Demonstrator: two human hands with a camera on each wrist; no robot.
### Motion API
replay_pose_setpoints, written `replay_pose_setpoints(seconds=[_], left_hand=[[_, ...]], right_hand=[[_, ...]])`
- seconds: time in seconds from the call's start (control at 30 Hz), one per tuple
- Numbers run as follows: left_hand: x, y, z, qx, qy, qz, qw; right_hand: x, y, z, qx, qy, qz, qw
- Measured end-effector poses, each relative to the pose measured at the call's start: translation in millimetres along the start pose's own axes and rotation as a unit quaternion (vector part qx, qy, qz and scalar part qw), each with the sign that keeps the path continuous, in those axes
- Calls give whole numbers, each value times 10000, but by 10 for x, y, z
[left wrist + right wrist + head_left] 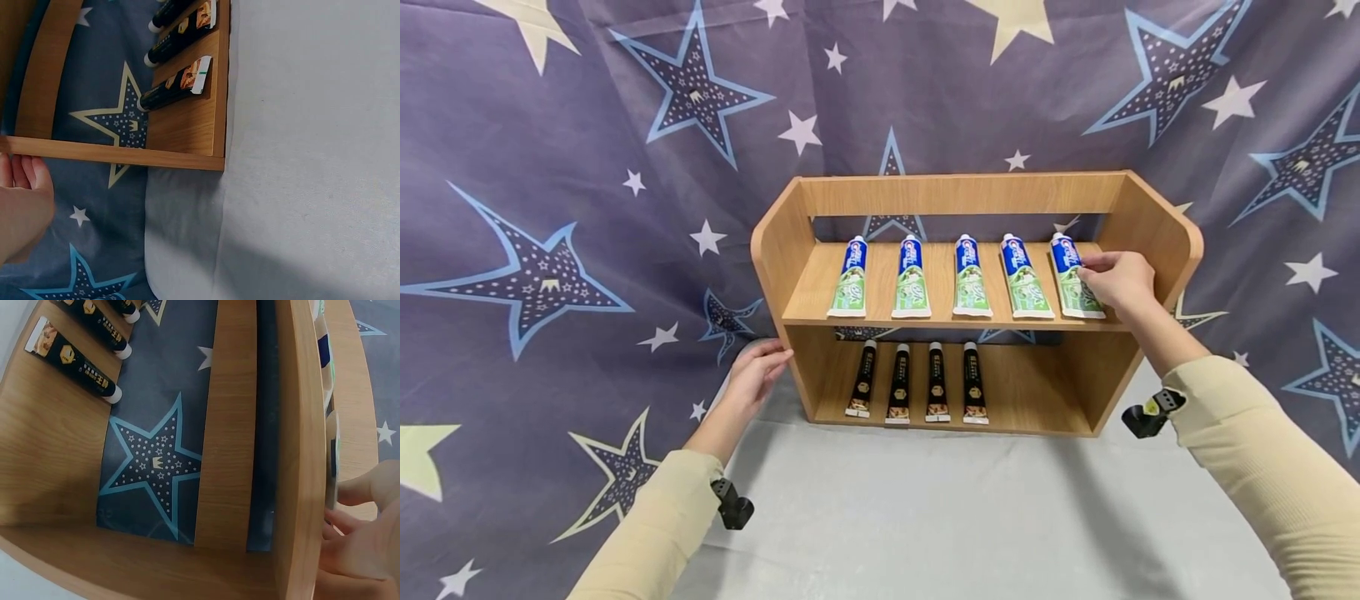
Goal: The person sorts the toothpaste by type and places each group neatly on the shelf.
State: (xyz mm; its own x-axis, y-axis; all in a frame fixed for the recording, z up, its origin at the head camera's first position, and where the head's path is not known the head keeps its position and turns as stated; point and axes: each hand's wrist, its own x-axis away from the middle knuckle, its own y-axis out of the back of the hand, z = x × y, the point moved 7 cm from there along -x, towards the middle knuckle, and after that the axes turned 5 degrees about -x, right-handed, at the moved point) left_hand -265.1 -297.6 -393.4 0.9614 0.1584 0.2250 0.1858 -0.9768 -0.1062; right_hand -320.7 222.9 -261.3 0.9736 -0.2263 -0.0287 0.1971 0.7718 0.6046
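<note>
My right hand [1120, 279] is at the right end of the upper shelf, where it pinches the right edge of the last green, white and blue toothpaste tube [1064, 258]. That tube lies flat with its cap to the back; in the right wrist view the thumb and fingers of the right hand [365, 531] meet its edge. Several like tubes, among them a toothpaste tube [912, 279], lie in a row to its left. My left hand [752, 375] touches the outer left side of the wooden shelf unit [801, 367] with fairly straight fingers; the left wrist view shows its fingertips against the panel.
On the lower shelf several black toothpaste tubes, one a black tube [936, 379], lie towards the left, caps to the back. A star-patterned curtain [850, 92] hangs behind the unit. The unit stands on a pale grey cloth-covered surface [925, 500].
</note>
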Motion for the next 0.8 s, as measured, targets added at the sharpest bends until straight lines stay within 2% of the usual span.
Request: replay_pose_setpoints(seconds=[0.37, 0.53, 0.8], left_hand=[[1, 7, 15, 7, 33, 5, 10000], [12, -6, 10, 62, -39, 45, 10000], [17, -14, -9, 10, -146, -13, 9999]], right_hand=[[82, -18, 12, 232, 383, 148, 9989], [207, 0, 92, 446, 871, 31, 9952], [541, 49, 167, 616, 1777, -412, 9813]])
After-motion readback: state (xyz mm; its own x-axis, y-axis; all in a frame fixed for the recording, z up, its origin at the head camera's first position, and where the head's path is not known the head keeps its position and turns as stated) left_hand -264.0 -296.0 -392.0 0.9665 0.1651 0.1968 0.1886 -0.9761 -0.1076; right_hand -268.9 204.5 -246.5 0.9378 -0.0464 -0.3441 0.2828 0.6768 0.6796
